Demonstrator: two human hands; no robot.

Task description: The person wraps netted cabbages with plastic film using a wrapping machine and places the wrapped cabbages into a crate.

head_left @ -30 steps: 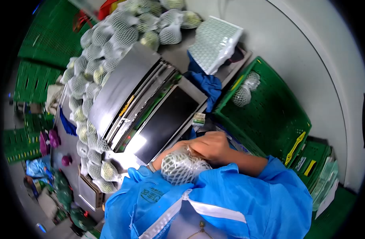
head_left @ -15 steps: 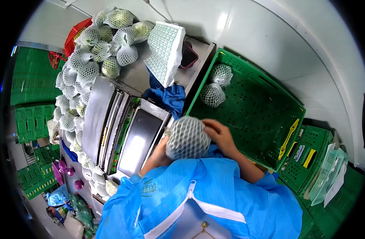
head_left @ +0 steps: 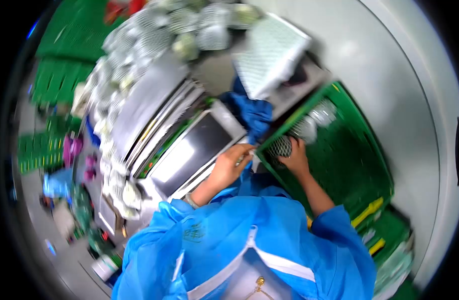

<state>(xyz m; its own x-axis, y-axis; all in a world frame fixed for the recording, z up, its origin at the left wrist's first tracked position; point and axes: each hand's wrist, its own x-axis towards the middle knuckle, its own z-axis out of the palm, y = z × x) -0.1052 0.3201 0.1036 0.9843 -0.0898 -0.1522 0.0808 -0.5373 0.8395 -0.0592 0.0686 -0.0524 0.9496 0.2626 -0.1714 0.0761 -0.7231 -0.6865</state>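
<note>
Inside the near left corner of the green plastic crate point(head_left: 342, 162), my right hand point(head_left: 295, 159) is closed around a round fruit in white foam netting point(head_left: 279, 148). Two more netted fruits point(head_left: 314, 122) lie farther back along the same side of that crate. My left hand point(head_left: 229, 167) hovers by the crate's left rim, beside a flat machine with a dark panel point(head_left: 192, 150). Its fingers are bent together near something small and whitish, too blurred to name.
Many netted fruits point(head_left: 139, 42) are heaped at the upper left. A white textured tray point(head_left: 272, 52) and a blue cloth point(head_left: 252, 112) lie beyond the machine. Stacked green crates point(head_left: 67, 80) stand at far left. A pale wall point(head_left: 389, 65) rises behind the crate.
The netted fruit has moved from between both hands at my chest into the crate, held by my right hand. My left hand has let go of it. The view has turned.
</note>
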